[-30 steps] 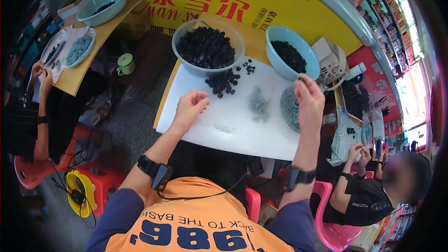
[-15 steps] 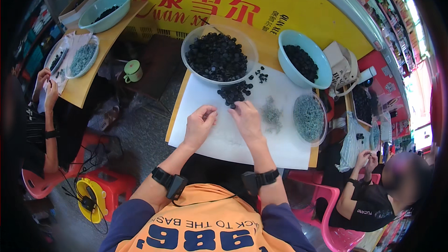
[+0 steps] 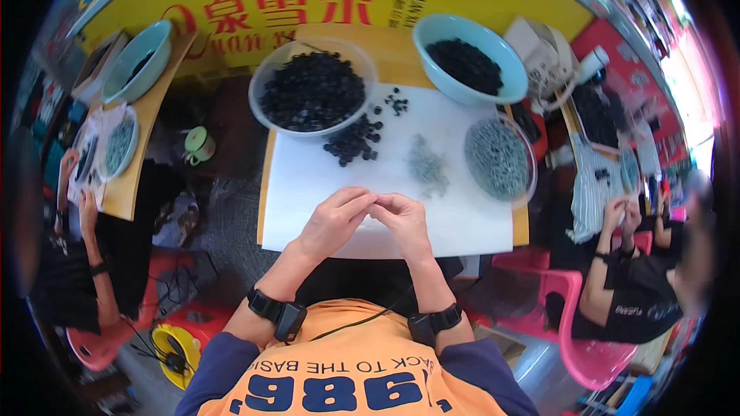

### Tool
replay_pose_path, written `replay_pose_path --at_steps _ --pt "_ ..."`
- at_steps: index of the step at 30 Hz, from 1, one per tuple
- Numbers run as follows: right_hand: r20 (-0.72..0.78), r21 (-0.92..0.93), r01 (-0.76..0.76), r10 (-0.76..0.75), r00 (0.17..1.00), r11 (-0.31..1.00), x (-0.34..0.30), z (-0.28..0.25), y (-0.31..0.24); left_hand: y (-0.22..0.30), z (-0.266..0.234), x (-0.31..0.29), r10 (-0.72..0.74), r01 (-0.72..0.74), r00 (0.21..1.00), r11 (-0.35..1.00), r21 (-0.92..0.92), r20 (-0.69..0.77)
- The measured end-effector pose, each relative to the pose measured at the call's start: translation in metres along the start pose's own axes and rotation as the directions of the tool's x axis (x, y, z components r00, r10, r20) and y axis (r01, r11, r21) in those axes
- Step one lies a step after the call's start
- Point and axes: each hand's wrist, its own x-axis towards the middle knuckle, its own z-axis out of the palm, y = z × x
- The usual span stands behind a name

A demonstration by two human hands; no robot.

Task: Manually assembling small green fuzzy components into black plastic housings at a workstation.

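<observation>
My left hand point(image 3: 331, 223) and my right hand point(image 3: 402, 223) meet fingertip to fingertip over the near part of a white board point(image 3: 308, 216). Both are closed in a pinch, and whatever lies between the fingertips is hidden. Beyond them a small heap of black round parts point(image 3: 354, 142) spills from under the rim of a clear tub point(image 3: 312, 92) full of the same. A few loose black parts point(image 3: 396, 102) lie right of the tub. Farther right are a loose pile of small silvery-grey pieces point(image 3: 426, 166) and a clear round container point(image 3: 499, 158) heaped with them.
A light-blue basin point(image 3: 470, 62) with black parts stands at the back right, beside a cloth bag point(image 3: 539, 58). People work at side tables left and right. A green lidded mug point(image 3: 199, 145) stands left of my table; a pink chair point(image 3: 570, 316) is at right.
My right hand has come back from the heap of black parts, and both hands now touch at the fingertips, nearer to me. The whole view has shifted slightly.
</observation>
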Motion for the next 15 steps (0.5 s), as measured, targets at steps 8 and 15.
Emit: replay_pose_path --at_steps 8,15 --pt "-0.234 -0.229 0.069 -0.123 0.964 0.971 -0.027 -0.019 -0.003 0.01 0.025 0.009 0.116 -0.127 0.986 0.988 0.087 0.122" --pt "-0.351 0.145 0.116 -0.058 0.935 0.983 -0.035 -0.066 0.002 -0.005 0.032 0.021 -0.134 0.131 0.991 0.987 0.097 0.026"
